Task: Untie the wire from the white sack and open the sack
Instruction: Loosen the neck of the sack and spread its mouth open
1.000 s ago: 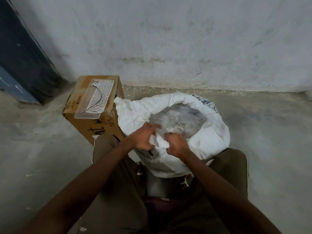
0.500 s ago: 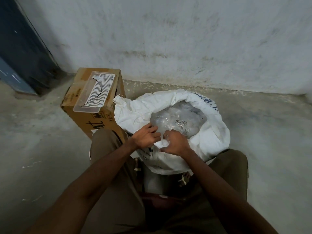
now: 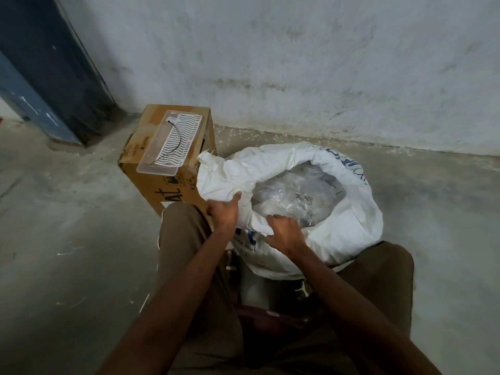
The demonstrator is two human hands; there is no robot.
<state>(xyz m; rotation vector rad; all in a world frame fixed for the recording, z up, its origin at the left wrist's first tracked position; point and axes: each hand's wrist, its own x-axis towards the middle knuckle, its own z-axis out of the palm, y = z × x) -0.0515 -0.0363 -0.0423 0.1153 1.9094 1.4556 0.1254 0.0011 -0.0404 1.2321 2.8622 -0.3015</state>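
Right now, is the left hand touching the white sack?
Touching. The head view shows the left hand gripping the near-left rim of the white sack, its fingers curled over the cloth with no gap.

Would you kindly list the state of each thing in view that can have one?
white sack: mouth open, rim rolled outward, no wire on it
clear plastic bag: inside the sack, exposed
wire: loose, lying on the tray
plastic tray: resting on the box
cardboard box: closed
left hand: gripping the sack's rim
right hand: gripping the sack's rim
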